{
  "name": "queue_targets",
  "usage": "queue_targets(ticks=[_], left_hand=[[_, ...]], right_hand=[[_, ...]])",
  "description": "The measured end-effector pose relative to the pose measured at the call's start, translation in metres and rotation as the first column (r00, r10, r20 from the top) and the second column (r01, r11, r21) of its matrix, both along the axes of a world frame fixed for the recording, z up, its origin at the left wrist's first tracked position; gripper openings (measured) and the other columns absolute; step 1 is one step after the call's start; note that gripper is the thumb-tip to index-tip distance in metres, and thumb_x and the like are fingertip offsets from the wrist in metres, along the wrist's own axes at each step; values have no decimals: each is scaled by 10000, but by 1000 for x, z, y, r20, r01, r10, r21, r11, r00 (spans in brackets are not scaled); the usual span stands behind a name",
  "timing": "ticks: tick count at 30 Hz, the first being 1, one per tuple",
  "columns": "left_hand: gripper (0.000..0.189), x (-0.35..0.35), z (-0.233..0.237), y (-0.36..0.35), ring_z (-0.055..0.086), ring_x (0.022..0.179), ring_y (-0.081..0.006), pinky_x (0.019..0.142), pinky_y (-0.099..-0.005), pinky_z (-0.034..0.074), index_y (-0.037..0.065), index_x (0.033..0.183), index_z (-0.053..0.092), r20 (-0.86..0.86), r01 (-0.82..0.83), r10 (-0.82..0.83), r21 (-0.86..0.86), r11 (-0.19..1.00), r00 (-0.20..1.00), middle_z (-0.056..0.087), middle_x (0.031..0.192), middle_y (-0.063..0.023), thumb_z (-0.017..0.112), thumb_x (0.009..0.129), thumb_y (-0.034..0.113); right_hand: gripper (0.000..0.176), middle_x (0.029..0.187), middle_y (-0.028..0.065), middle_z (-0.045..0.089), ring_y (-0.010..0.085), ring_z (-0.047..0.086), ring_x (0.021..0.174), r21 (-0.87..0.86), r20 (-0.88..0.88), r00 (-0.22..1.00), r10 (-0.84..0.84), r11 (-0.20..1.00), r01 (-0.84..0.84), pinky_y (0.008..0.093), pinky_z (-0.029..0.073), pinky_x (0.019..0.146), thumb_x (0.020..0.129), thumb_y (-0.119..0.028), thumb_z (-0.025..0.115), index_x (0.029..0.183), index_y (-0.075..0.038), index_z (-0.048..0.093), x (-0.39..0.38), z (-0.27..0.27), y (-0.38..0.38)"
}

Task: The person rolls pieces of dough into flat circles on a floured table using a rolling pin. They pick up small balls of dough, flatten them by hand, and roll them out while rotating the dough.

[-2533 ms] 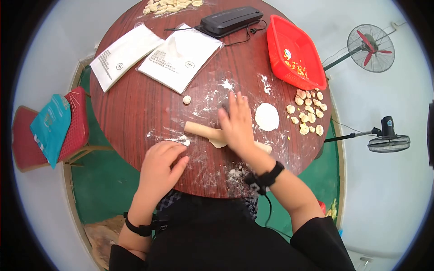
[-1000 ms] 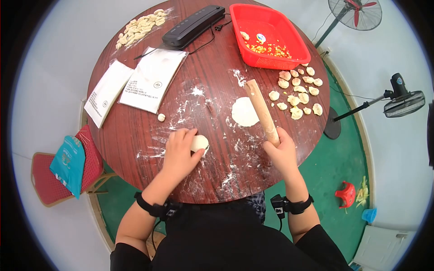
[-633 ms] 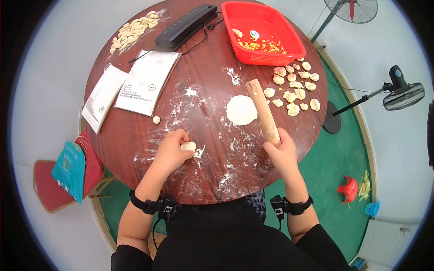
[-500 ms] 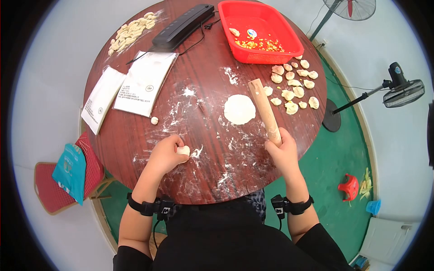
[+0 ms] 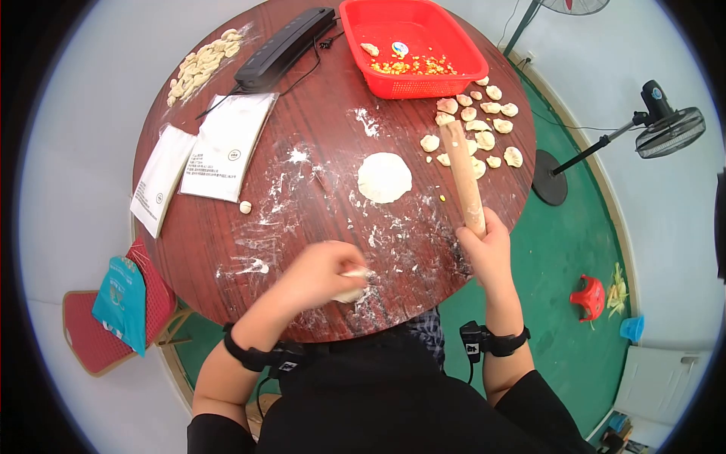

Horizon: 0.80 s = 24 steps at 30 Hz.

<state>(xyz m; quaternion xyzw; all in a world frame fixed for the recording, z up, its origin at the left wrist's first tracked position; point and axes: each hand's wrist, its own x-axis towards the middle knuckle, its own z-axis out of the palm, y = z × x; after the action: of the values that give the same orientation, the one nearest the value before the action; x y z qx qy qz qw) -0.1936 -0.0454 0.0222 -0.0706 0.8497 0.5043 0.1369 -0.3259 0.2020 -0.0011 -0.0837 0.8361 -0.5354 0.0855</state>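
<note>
My right hand (image 5: pixel 488 246) is wrapped round the near end of a wooden rolling pin (image 5: pixel 463 178), which points away from me over the right side of the table. Blurred by motion, my left hand (image 5: pixel 329 272) has its fingers curled at a small piece of dough (image 5: pixel 348 296) near the table's front edge; the hand partly hides the dough. A flat round dough wrapper (image 5: pixel 384 178) lies in the middle of the floured table (image 5: pixel 310 219). One small dough ball (image 5: pixel 246 206) sits to the left, by the white packets.
Filled dumplings (image 5: pixel 484 141) lie at the right, around the pin's far end. A red basket (image 5: pixel 416 88) with yellow bits stands behind them. Further left are a black appliance (image 5: pixel 283 49), white packets (image 5: pixel 227 151) and a pile of dough pieces (image 5: pixel 200 68). A fan (image 5: pixel 669 129) stands beyond the table.
My left hand has moved right and towards me with the dough. The rolling pin in my right hand has shifted slightly right, now overlapping the dumplings more. The whole view has shifted a little.
</note>
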Motion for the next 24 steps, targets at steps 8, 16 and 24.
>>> queue_targets(ticks=[8,16,24], left_hand=[[192,-43,-48,72,650,766,-190,704,-326,506,10,895,662,-128,182,-185,-39,983,974,672,816,-104,724,791,159],[201,-15,-47,-44,610,676,-166,601,-310,474,-4,841,654,-256,-354,276,-340,871,926,634,752,-97,754,765,153],[121,10,-14,-39,653,868,-288,772,-379,515,61,927,681,-578,-392,16,-532,750,816,678,926,-115,675,811,95]], right_hand=[[174,686,32,552,111,512,631,-62,-2,997,-75,995,75,299,425,586,743,-115,644,845,10,578,4,8,8],[178,683,26,542,102,506,635,-48,53,994,-96,994,99,291,419,584,747,-117,648,856,8,585,4,10,10],[186,679,44,537,127,513,637,-3,-7,1000,-13,1000,13,305,424,600,744,-122,642,865,9,587,4,-1,-5]])
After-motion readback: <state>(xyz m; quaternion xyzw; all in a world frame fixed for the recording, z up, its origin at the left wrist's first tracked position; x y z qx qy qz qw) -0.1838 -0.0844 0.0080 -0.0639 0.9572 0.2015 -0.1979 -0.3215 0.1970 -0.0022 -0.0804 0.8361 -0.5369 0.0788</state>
